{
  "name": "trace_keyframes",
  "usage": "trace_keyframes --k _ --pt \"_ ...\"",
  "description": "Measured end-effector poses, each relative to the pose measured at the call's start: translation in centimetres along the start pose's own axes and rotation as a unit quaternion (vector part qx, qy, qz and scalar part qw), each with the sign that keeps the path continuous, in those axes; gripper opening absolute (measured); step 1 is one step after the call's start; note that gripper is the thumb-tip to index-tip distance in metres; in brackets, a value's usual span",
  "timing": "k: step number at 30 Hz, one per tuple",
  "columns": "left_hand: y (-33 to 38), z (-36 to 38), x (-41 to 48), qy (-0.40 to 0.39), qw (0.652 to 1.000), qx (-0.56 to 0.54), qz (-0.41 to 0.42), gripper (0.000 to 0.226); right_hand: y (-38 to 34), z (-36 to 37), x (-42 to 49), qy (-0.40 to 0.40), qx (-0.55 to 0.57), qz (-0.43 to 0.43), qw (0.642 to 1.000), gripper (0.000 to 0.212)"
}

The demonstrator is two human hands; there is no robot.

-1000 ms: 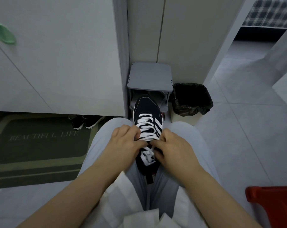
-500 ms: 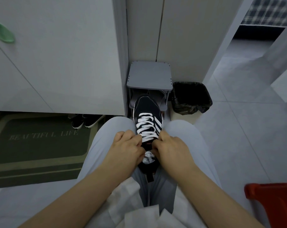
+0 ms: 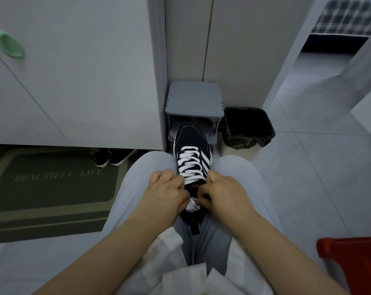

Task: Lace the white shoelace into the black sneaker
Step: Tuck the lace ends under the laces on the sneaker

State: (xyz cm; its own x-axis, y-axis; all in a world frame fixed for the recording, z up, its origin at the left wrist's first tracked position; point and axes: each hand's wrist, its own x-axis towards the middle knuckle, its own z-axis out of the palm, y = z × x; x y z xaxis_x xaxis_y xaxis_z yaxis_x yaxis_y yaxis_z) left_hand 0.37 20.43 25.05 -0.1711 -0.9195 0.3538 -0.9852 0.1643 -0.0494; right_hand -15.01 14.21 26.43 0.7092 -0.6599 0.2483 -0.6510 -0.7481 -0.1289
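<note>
The black sneaker (image 3: 192,145) is wedged between your knees, toe pointing away toward the little grey stool (image 3: 194,99), heel end tucked down near your lap. The white shoelace (image 3: 191,165) already zigzags up the front in several clean crossings, so honestly most of the lacing looks done. What's left, as far as I can judge, is the top bit near the tongue: there's a bunched wad of white lace right between your hands that hasn't been sorted out, and I can't tell if the last eyelets are threaded because your fingers cover them.

Your left hand (image 3: 166,193) is curled nearly closed against the left edge of the shoe's opening, fingers folded in; it looks like it's pinching lace, but the actual contact is hidden. Your right hand (image 3: 225,193) mirrors it on the other side, also curled tight, thumb and fingertips meeting by that white bunch. Looks like a grip on the lace end, though I wouldn't swear to it.

Around you: a bin with a black bag (image 3: 247,126) just right of the stool, a dark green doormat (image 3: 52,184) off to your left with a pair of shoes (image 3: 112,156) at its far edge, and a red plastic stool (image 3: 352,260) at your right elbow.
</note>
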Motion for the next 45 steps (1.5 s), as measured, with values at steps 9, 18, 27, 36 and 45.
trace_keyframes --k 9,18,27,36,45 --pt "-0.9 -1.5 0.6 0.046 0.980 -0.129 -0.147 0.026 0.2 -1.5 -0.5 -0.035 0.220 0.137 0.965 0.036" --pt "-1.3 -0.5 3.9 -0.093 0.988 -0.066 -0.103 0.042 1.0 -2.1 2.3 -0.165 0.010 0.175 0.971 0.032" --pt "-2.7 10.1 12.8 -0.207 0.930 -0.234 -0.195 0.039 7.3 4.4 5.6 -0.323 0.432 0.406 0.738 0.098" --pt "-1.0 26.0 12.6 -0.253 0.826 -0.417 -0.282 0.037 11.3 22.6 4.4 -0.043 0.359 0.560 0.745 0.041" --pt "-0.6 34.1 1.6 -0.302 0.710 -0.297 -0.563 0.124 12.0 33.3 1.9 -0.101 0.343 0.513 0.781 0.030"
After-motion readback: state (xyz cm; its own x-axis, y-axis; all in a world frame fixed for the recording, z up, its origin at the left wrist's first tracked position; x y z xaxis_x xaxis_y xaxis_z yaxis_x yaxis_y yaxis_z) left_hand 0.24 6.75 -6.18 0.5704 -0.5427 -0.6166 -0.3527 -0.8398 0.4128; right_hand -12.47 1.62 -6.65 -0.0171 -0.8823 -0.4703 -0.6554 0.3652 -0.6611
